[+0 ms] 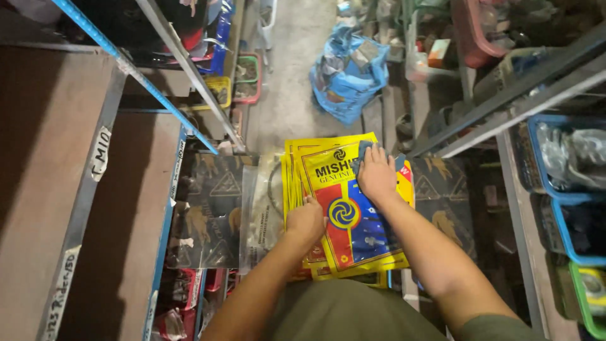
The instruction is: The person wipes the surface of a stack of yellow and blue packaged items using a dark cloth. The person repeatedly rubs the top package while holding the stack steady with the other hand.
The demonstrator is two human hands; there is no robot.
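Observation:
A stack of flat yellow packets [328, 170] with red and blue panels lies in front of me, seen from above. My left hand [305, 220] rests with curled fingers on the stack's left edge, holding it down. My right hand [376, 173] presses a grey-blue cloth [365, 149] flat against the top packet near its upper right corner. Only the cloth's edges show around the fingers.
Dark packets in clear plastic [211, 208] lie left of the stack, another dark packet [445, 196] to the right. Metal shelf frames [189, 69] stand on both sides. Blue bins [568, 189] fill the right shelves. A blue sack [347, 72] sits on the concrete floor.

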